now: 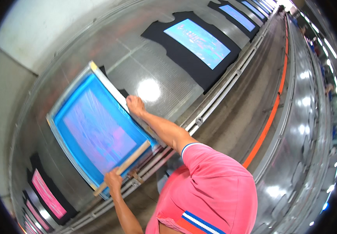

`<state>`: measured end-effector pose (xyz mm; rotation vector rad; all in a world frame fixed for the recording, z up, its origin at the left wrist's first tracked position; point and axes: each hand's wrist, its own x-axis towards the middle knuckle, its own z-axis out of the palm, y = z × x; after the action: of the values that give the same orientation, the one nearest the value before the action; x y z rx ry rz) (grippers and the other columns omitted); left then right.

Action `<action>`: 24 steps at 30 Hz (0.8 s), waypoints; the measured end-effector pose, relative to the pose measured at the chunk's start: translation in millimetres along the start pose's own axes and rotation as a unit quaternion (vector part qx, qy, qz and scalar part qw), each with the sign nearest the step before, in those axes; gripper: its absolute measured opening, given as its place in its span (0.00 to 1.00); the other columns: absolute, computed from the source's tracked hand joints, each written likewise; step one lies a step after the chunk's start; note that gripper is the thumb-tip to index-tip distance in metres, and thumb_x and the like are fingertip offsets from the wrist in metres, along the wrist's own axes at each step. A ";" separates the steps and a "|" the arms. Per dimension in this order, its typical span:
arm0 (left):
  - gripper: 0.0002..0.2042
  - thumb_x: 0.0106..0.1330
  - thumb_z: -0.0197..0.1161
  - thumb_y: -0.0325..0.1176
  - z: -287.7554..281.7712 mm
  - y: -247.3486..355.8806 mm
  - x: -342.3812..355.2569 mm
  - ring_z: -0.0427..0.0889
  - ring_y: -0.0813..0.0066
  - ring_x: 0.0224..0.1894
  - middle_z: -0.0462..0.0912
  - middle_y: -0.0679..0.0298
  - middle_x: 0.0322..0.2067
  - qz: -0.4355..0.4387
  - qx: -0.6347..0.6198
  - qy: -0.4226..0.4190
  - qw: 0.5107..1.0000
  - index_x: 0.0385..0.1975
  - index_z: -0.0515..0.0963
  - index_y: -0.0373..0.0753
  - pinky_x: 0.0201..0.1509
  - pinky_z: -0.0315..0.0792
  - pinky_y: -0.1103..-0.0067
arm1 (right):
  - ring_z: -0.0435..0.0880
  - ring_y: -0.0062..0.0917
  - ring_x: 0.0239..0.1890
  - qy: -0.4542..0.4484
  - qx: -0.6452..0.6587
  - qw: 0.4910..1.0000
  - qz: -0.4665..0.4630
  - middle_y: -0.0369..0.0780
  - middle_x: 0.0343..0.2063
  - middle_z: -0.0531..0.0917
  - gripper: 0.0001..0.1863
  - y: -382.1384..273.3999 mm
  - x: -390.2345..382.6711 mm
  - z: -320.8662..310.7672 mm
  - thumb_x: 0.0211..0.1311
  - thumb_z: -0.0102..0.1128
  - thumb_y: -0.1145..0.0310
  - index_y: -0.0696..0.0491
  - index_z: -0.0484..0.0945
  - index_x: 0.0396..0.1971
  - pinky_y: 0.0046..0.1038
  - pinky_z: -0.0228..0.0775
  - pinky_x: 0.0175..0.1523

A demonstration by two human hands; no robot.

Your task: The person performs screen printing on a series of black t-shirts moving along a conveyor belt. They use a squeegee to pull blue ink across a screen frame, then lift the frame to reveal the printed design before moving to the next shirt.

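A screen-printing frame (112,89) lies over the long metal table, with blue mesh borders and a pink-lilac printed area in its middle. Across its near end rests a wooden squeegee (135,156), set slantwise inside the frame. My left hand (113,181) is closed round the squeegee's lower left part. At the frame's right-hand rail, my right hand (136,105) is bent with its fingers curled on the rail's edge. Bits of black fabric show from under the frame beside that hand; the rest of it is hidden.
Beyond the frame lies a black shirt panel (193,50) with a blue print, and more follow up the table. Pink-printed black panels (47,191) lie at lower left. A metal rail (215,101) edges the table; an orange strip (272,113) runs along another table across the aisle.
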<state>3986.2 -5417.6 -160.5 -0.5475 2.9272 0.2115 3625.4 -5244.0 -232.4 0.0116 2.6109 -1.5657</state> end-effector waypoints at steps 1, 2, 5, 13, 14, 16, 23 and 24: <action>0.20 0.49 0.62 0.22 -4.8 -5.8 6.8 0.83 0.43 0.30 0.85 0.45 0.28 0.009 -0.001 -0.011 1.000 0.43 0.89 0.46 0.40 0.78 0.58 | 0.85 0.49 0.44 0.002 0.000 1.000 -0.008 0.51 0.38 0.87 0.16 1.2 0.9 1.6 0.65 0.53 0.60 0.51 0.86 0.41 0.46 0.77 0.50; 0.21 0.49 0.63 0.22 -2.9 -3.8 8.2 0.84 0.44 0.31 0.85 0.46 0.27 0.005 -0.008 -0.018 1.000 0.44 0.89 0.46 0.40 0.78 0.59 | 0.85 0.50 0.43 -0.016 0.019 1.000 0.012 0.51 0.38 0.87 0.15 6.2 -4.6 -0.4 0.65 0.53 0.62 0.52 0.86 0.41 0.46 0.77 0.50; 0.22 0.49 0.65 0.22 1.1 1.3 12.3 0.85 0.47 0.32 0.85 0.47 0.26 -0.021 -0.032 -0.042 0.998 0.46 0.88 0.47 0.38 0.77 0.60 | 0.85 0.51 0.42 -0.003 -0.003 1.000 -0.004 0.52 0.37 0.86 0.15 8.3 -5.2 -3.0 0.67 0.52 0.63 0.53 0.85 0.41 0.47 0.77 0.49; 0.21 0.46 0.58 0.17 32.3 -6.7 -21.5 0.85 0.48 0.44 0.88 0.50 0.41 0.031 -0.075 0.072 0.994 0.41 0.88 0.37 0.51 0.78 0.62 | 0.85 0.52 0.40 -0.033 -0.001 0.999 0.003 0.53 0.36 0.86 0.13 -5.1 -17.7 -10.1 0.70 0.51 0.64 0.54 0.83 0.41 0.49 0.76 0.48; 0.22 0.45 0.56 0.16 33.8 -4.7 -27.0 0.85 0.47 0.45 0.88 0.50 0.43 0.049 -0.101 0.103 0.988 0.41 0.87 0.35 0.53 0.78 0.62 | 0.85 0.52 0.41 -0.035 0.001 0.999 0.005 0.53 0.36 0.86 0.13 -3.8 -17.9 -10.2 0.70 0.50 0.64 0.53 0.83 0.41 0.48 0.76 0.48; 0.23 0.44 0.57 0.18 34.1 -6.8 -33.2 0.85 0.46 0.43 0.88 0.49 0.39 0.040 -0.102 0.095 0.990 0.41 0.88 0.38 0.51 0.78 0.61 | 0.85 0.52 0.41 -0.037 0.005 0.999 0.008 0.53 0.36 0.86 0.14 -0.5 -16.3 -10.4 0.70 0.50 0.64 0.53 0.83 0.41 0.48 0.76 0.49; 0.18 0.44 0.62 0.24 2.3 -11.9 34.3 0.85 0.43 0.33 0.84 0.42 0.27 0.006 -0.049 -0.133 0.990 0.36 0.89 0.44 0.39 0.76 0.56 | 0.84 0.52 0.42 -0.031 0.005 0.999 0.022 0.53 0.37 0.86 0.14 6.5 -8.8 -12.5 0.69 0.51 0.63 0.53 0.84 0.42 0.49 0.75 0.50; 0.16 0.45 0.62 0.25 8.8 -25.3 49.9 0.85 0.44 0.32 0.84 0.43 0.26 0.008 -0.072 -0.190 0.979 0.35 0.89 0.42 0.38 0.76 0.56 | 0.84 0.52 0.42 -0.034 0.001 0.999 0.024 0.52 0.38 0.86 0.14 2.8 -10.0 -12.0 0.69 0.51 0.63 0.53 0.84 0.42 0.49 0.75 0.50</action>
<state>3950.7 -5456.8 -180.8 -0.4442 2.5582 0.4765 3634.5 -5231.7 -228.4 0.0211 2.5375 -1.5254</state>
